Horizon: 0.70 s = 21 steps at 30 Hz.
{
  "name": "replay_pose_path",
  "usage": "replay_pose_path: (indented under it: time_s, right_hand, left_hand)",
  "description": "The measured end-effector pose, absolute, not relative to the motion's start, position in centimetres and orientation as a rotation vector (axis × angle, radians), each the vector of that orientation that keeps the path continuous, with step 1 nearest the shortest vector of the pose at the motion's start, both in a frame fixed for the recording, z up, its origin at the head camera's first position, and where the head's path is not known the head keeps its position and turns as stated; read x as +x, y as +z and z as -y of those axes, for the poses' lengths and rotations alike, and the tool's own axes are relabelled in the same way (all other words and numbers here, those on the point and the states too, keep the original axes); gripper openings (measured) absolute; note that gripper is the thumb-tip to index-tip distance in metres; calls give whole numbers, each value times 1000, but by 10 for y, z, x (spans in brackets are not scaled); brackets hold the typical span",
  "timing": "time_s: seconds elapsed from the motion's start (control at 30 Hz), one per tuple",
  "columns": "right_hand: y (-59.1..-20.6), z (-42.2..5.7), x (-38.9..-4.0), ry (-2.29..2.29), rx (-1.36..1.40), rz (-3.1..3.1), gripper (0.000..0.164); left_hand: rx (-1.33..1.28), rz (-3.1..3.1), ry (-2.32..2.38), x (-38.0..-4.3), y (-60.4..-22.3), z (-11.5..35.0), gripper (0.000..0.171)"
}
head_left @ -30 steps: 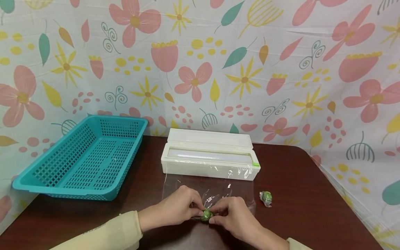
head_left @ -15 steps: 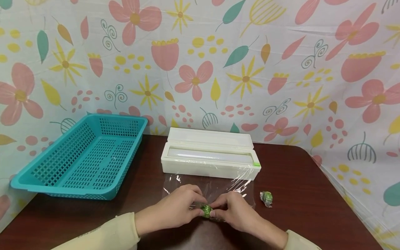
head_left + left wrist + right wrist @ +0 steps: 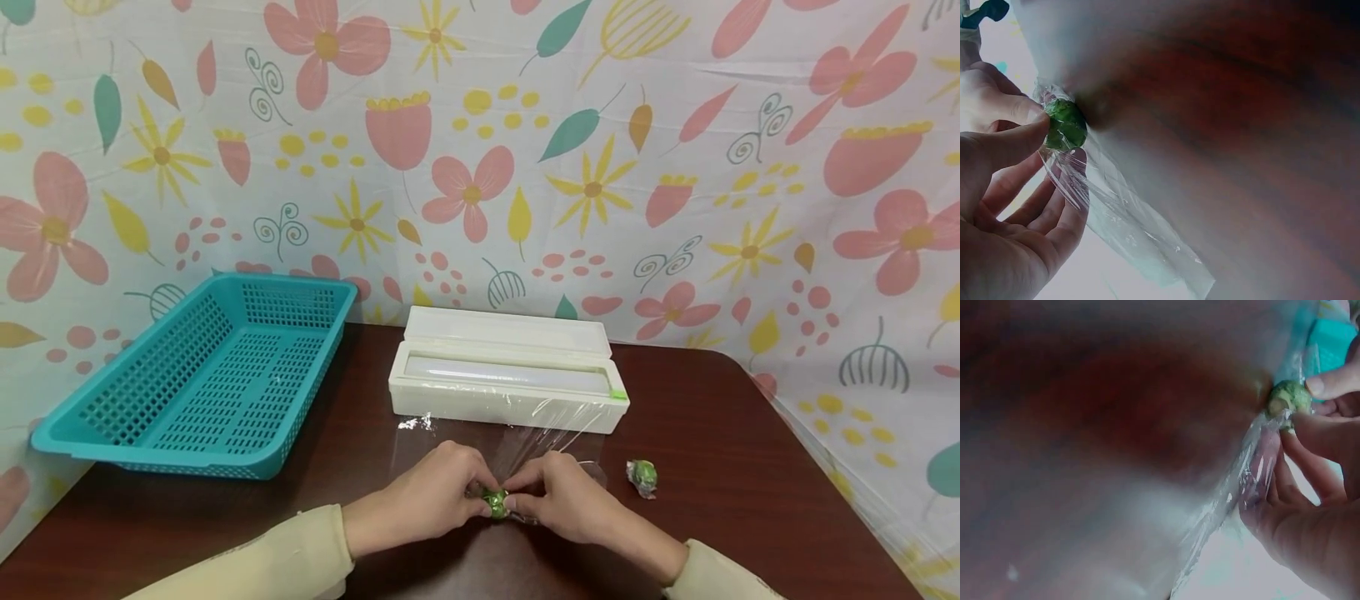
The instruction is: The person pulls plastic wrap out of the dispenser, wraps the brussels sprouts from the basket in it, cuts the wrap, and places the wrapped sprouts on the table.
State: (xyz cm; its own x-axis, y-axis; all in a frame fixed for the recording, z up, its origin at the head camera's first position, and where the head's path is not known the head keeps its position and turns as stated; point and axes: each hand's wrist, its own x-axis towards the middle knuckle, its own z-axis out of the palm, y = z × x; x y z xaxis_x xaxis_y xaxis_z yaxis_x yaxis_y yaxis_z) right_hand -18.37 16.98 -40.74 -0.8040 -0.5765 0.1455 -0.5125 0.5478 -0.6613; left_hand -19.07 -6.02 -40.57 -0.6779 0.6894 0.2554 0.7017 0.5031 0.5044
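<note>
A small, round, green vegetable piece (image 3: 496, 504) is pinched between the left hand (image 3: 442, 493) and the right hand (image 3: 566, 498).
Its opposite sides are gripped by curled thumbs and fingers, the two pinches nearly meeting; clear, crinkled plastic film (image 3: 1141, 230) is caught against it. The film is stretched from a long, open white box (image 3: 510, 409) just beyond the hands, on a dark red-brown table (image 3: 720, 433).

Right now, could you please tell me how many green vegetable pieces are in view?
2: one green vegetable piece is pinched between the left hand and right hand; the other, a film-wrapped piece, lies on the tabletop to the right.
</note>
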Motion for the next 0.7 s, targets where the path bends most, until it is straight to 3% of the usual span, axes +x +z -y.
replay_pose_path:
  time_s: [0.37,0.7]
  right_hand:
    - [-412,-163,-175,-1186,-894,-2771,24]
    - [-411,-161,-183,-1168,-892,-2759,17]
  left_hand:
    - [-1249,2697,-991,-198,-406,59,9]
    - [-1241,2727,-913,-205,-409,61,10]
